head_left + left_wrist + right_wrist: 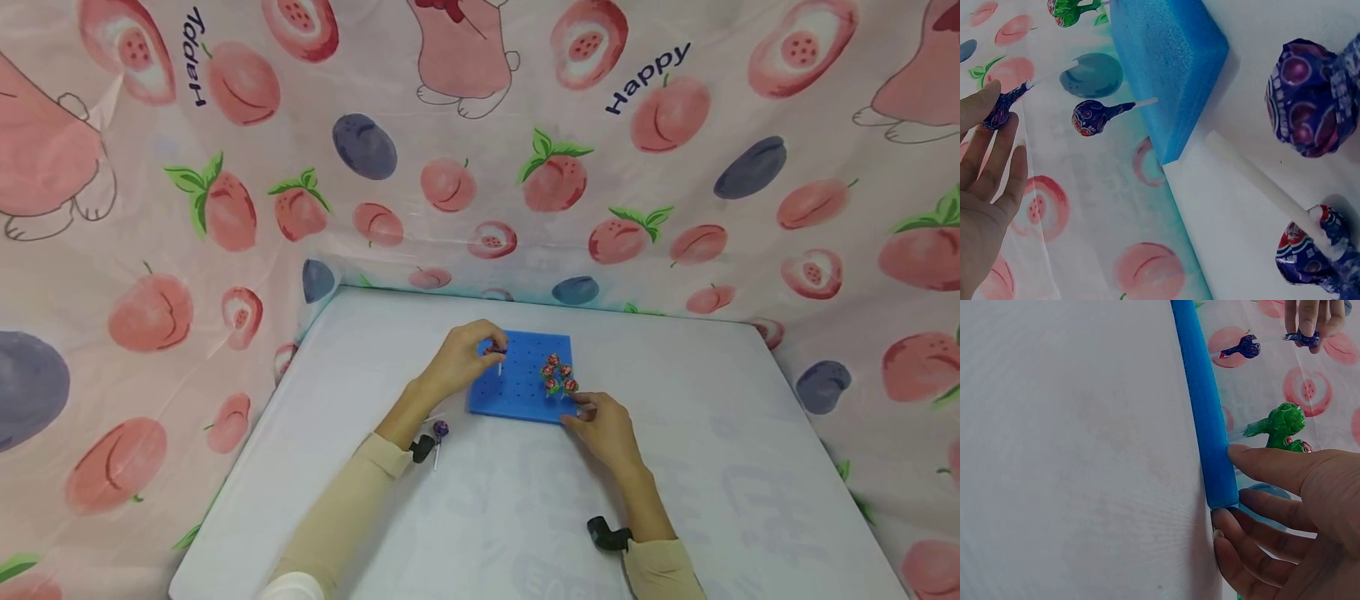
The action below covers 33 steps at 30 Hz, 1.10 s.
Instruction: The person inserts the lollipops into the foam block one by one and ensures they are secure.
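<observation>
My left hand [459, 358] pinches a purple-wrapped lollipop [999, 115] between thumb and fingers, above the left part of a blue foam board [517, 407]. Its white stick points down at the board, its tip apart from the foam. Another purple lollipop [1090, 117] stands in the board nearby, its stick in the foam. Several green-and-red lollipops [558, 375] stand clustered on the board's right side. My right hand [603, 429] grips the board's near right corner, with the thumb on its edge and the fingers round the corner.
Loose purple lollipops [441, 429] lie on the white table [480, 517], by the left wrist. Rows of small holes mark the board. A fruit-printed cloth [480, 250] hangs behind and at the sides of the table. Each wrist wears a small black camera [607, 535].
</observation>
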{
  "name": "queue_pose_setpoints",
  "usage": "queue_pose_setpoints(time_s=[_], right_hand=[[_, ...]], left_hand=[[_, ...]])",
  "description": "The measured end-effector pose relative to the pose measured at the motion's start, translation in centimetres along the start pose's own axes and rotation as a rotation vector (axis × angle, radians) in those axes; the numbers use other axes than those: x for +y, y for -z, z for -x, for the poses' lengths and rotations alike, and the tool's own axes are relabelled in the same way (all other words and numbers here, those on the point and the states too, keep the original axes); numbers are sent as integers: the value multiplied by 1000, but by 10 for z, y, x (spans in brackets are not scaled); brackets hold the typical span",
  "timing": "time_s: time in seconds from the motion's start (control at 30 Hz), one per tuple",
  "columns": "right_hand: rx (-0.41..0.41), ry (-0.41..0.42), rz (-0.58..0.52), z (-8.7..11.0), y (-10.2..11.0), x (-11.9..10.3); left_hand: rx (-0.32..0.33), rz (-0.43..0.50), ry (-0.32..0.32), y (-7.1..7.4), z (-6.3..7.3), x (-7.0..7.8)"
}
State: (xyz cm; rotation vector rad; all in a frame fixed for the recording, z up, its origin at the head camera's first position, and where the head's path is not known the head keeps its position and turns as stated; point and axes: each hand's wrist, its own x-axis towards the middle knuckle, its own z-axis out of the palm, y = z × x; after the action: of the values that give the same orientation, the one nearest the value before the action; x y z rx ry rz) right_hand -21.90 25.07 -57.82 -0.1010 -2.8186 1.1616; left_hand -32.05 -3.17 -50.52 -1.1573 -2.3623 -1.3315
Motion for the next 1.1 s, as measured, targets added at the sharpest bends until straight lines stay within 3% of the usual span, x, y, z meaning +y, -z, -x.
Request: queue_pose_setpoints(time_s=[0.2, 0.5, 1.1], right_hand=[[3, 0, -5, 0, 0, 0], [1, -13, -2, -1, -1, 3], [-2, -6, -16, -1, 0, 3]], left_hand=[[-13, -16, 8, -5, -4, -4], [24, -24, 63, -11, -7, -5], [-30, -136, 116, -19, -14, -14]])
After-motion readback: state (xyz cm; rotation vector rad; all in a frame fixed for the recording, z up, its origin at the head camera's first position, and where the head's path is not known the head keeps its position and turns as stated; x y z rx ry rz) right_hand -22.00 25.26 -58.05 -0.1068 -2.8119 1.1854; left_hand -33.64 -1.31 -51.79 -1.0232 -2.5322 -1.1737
